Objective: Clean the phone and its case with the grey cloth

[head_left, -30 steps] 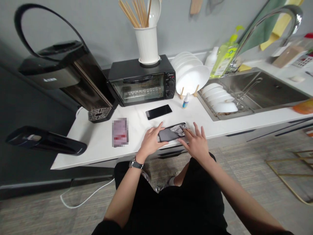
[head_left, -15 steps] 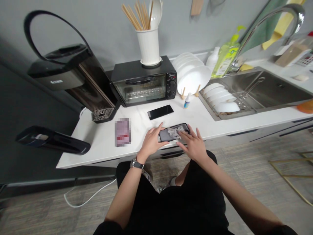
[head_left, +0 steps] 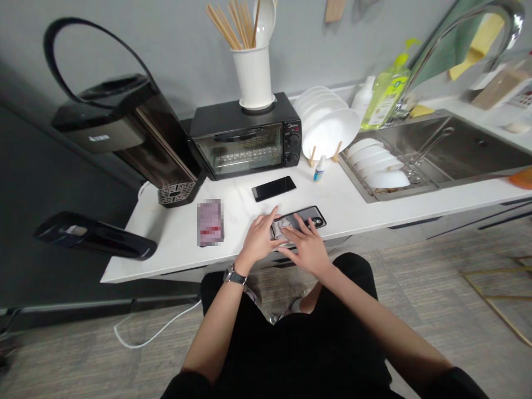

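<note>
A phone [head_left: 308, 213] lies back up near the counter's front edge, its camera bump at the right end. My left hand [head_left: 258, 239] grips the phone's left end between thumb and fingers. My right hand [head_left: 306, 246] presses a crumpled grey cloth [head_left: 283, 223] on the phone's left half, its fingers over part of the cloth. Behind them a second phone [head_left: 274, 189] lies with its dark screen up. A small spray bottle [head_left: 320, 168] stands to the right of that phone. A blurred-out pinkish packet [head_left: 210, 223] is left of my left hand.
A black toaster oven [head_left: 245, 145] carries a white utensil pot [head_left: 254, 77]. A tall black appliance [head_left: 145, 133] and a dark cylinder [head_left: 97, 235] are at the left. White plates [head_left: 330, 133] and a sink [head_left: 465, 155] are at the right.
My right hand has slid left along the phone with the cloth, uncovering the camera bump at the right end. My left hand has stayed at the phone's left end.
</note>
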A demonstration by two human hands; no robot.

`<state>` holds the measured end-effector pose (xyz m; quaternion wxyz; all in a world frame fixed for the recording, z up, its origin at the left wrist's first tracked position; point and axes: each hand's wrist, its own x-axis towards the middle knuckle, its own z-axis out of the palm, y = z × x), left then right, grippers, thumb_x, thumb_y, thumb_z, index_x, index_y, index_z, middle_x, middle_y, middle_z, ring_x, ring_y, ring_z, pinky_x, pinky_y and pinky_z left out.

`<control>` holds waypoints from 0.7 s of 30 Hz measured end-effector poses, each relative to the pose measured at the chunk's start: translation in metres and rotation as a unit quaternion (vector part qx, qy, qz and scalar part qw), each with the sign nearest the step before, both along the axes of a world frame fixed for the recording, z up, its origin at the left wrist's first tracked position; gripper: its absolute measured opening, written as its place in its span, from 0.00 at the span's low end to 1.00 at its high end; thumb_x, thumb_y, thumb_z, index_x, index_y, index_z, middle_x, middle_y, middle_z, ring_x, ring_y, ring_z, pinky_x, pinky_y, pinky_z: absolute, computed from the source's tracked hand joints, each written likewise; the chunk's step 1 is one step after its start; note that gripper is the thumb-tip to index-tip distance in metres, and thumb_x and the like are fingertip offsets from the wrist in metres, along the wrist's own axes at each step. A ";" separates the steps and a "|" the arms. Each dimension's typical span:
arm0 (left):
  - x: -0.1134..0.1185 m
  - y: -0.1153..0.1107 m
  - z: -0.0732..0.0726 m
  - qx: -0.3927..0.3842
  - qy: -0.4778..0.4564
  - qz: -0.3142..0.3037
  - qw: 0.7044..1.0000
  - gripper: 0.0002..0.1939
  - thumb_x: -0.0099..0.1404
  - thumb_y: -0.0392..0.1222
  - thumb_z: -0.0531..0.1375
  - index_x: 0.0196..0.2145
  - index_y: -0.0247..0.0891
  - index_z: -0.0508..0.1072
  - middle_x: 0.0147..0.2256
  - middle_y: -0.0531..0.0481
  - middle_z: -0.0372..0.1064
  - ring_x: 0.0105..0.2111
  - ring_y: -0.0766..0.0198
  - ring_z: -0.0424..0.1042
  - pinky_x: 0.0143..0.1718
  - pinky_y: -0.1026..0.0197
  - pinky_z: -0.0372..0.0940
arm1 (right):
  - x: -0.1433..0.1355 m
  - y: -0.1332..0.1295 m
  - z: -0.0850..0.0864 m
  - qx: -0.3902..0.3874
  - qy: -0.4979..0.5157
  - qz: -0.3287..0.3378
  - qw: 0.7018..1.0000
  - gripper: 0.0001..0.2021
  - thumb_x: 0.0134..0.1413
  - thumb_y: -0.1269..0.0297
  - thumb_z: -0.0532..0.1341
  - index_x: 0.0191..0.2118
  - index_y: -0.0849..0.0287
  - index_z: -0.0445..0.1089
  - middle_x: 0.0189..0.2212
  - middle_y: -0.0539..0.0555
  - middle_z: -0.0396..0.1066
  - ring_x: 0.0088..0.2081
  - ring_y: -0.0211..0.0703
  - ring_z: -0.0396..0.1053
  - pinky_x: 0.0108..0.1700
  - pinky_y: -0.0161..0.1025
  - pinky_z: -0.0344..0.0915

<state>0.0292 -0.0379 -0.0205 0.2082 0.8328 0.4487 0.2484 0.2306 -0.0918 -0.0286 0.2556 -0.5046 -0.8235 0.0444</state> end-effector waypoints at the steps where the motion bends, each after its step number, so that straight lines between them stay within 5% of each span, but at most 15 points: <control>1: 0.000 -0.001 0.001 0.000 -0.002 0.001 1.000 0.54 0.63 0.45 0.72 0.77 0.46 0.45 0.64 0.45 0.70 0.60 0.48 0.66 0.63 0.47 0.62 | 0.020 0.002 -0.001 0.004 -0.012 -0.021 1.000 0.27 0.71 0.45 0.58 0.65 0.57 0.71 0.61 0.59 0.75 0.74 0.65 0.54 0.73 0.69 0.48; 4: 0.004 -0.001 0.003 -0.002 0.001 0.006 1.000 0.56 0.63 0.49 0.73 0.77 0.48 0.45 0.64 0.45 0.70 0.60 0.47 0.67 0.63 0.46 0.61 | 0.066 0.006 -0.003 0.028 -0.042 -0.103 0.993 0.25 0.73 0.49 0.56 0.66 0.56 0.70 0.61 0.59 0.75 0.75 0.67 0.51 0.72 0.72 0.45; 6: 0.006 0.000 0.004 0.000 0.003 0.004 1.000 0.56 0.63 0.49 0.73 0.77 0.49 0.44 0.63 0.45 0.71 0.59 0.47 0.68 0.63 0.45 0.61 | 0.068 0.006 -0.004 0.038 -0.048 -0.135 0.989 0.27 0.72 0.48 0.57 0.66 0.60 0.69 0.62 0.63 0.74 0.75 0.68 0.49 0.72 0.73 0.44; 9: 0.008 0.002 0.002 0.005 0.006 -0.005 1.000 0.54 0.64 0.47 0.71 0.77 0.47 0.44 0.63 0.44 0.71 0.59 0.47 0.68 0.63 0.45 0.62 | 0.026 0.005 -0.005 0.033 -0.022 -0.122 0.992 0.34 0.69 0.42 0.58 0.66 0.67 0.69 0.62 0.69 0.72 0.75 0.70 0.50 0.73 0.70 0.45; 12: 0.006 0.004 -0.001 0.003 0.018 -0.009 1.000 0.51 0.65 0.39 0.68 0.77 0.44 0.45 0.62 0.42 0.71 0.58 0.47 0.68 0.61 0.47 0.64 | -0.027 0.001 -0.004 0.013 0.019 -0.043 0.999 0.36 0.68 0.39 0.58 0.64 0.68 0.70 0.61 0.70 0.73 0.74 0.68 0.52 0.73 0.67 0.49; 14: 0.004 0.003 -0.002 0.004 0.021 -0.013 1.000 0.52 0.64 0.36 0.68 0.77 0.44 0.45 0.63 0.43 0.70 0.58 0.48 0.68 0.62 0.48 0.63 | -0.039 -0.002 -0.002 0.002 0.029 0.000 1.000 0.34 0.68 0.39 0.58 0.64 0.65 0.71 0.61 0.67 0.74 0.74 0.66 0.52 0.72 0.68 0.50; 17: 0.002 0.000 -0.001 0.010 0.018 -0.015 1.000 0.55 0.63 0.42 0.71 0.77 0.46 0.43 0.64 0.44 0.69 0.60 0.47 0.66 0.63 0.46 0.62 | -0.007 -0.002 0.000 0.001 0.003 0.010 1.000 0.29 0.70 0.43 0.58 0.65 0.58 0.71 0.60 0.61 0.76 0.74 0.65 0.52 0.73 0.70 0.48; 21: 0.005 -0.002 0.003 0.009 0.012 -0.005 1.000 0.56 0.63 0.49 0.72 0.77 0.48 0.43 0.63 0.43 0.70 0.60 0.46 0.66 0.63 0.45 0.61 | 0.062 0.003 -0.002 0.031 -0.038 -0.076 0.996 0.25 0.73 0.48 0.56 0.67 0.54 0.70 0.60 0.58 0.76 0.75 0.66 0.50 0.73 0.72 0.43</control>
